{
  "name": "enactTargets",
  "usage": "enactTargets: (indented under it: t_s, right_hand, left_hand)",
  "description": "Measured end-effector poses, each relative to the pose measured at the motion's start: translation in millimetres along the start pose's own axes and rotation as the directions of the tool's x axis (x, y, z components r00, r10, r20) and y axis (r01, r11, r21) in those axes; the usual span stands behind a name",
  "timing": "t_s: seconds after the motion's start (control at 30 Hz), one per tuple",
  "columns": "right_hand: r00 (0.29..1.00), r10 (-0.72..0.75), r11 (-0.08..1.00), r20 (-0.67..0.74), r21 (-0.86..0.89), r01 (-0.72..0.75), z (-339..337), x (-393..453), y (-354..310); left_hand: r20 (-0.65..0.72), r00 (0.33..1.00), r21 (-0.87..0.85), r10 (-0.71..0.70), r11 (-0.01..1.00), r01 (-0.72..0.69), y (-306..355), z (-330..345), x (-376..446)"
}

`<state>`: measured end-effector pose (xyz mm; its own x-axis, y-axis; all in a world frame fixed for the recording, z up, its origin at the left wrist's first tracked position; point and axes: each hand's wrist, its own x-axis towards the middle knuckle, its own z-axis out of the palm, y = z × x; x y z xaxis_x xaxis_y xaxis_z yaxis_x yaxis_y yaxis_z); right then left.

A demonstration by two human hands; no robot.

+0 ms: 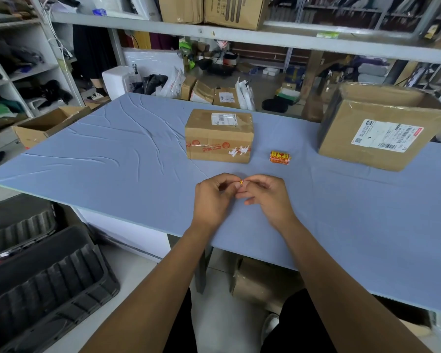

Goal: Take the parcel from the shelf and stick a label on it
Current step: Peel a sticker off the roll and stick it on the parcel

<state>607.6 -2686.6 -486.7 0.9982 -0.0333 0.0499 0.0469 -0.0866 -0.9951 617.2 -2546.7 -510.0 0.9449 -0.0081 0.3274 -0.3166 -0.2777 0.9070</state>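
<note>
A small brown parcel (219, 135) sits on the blue table (112, 154), taped, with a white shipping slip on top and torn white paper on its front. A stack of red and yellow labels (280, 157) lies just right of it. My left hand (211, 197) and my right hand (266, 194) meet in front of the parcel, near the table's front edge. Their fingertips pinch one small red and yellow label (241, 183) between them. Most of that label is hidden by my fingers.
A large open cardboard box (382, 126) with a shipping slip stands at the table's right. A metal shelf (239, 36) with cartons runs overhead behind the table. Black plastic crates (43, 276) lie on the floor at left. More parcels sit on the floor beyond the table.
</note>
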Motion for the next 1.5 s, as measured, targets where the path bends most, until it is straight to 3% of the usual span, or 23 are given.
enactTargets:
  t_s: [0.97, 1.2, 1.5]
  right_hand:
    - [1.000, -0.018, 0.999, -0.007, -0.033, 0.018, -0.8, -0.8, 1.4]
    - [0.999, -0.036, 0.998, -0.015, -0.060, 0.035, -1.7, -0.3, 2.9]
    - [0.998, -0.035, 0.995, -0.043, -0.095, 0.031, -0.5, 1.5, 5.8]
  left_hand:
    - [-0.002, 1.000, 0.031, 0.004, 1.000, -0.004, 2.8, -0.2, -1.3]
    - [0.010, 0.999, -0.066, -0.031, 0.997, 0.031, 4.1, 0.3, -2.9]
    - [-0.142, 0.988, 0.002, -0.060, 0.998, 0.061, -0.2, -1.5, 0.5]
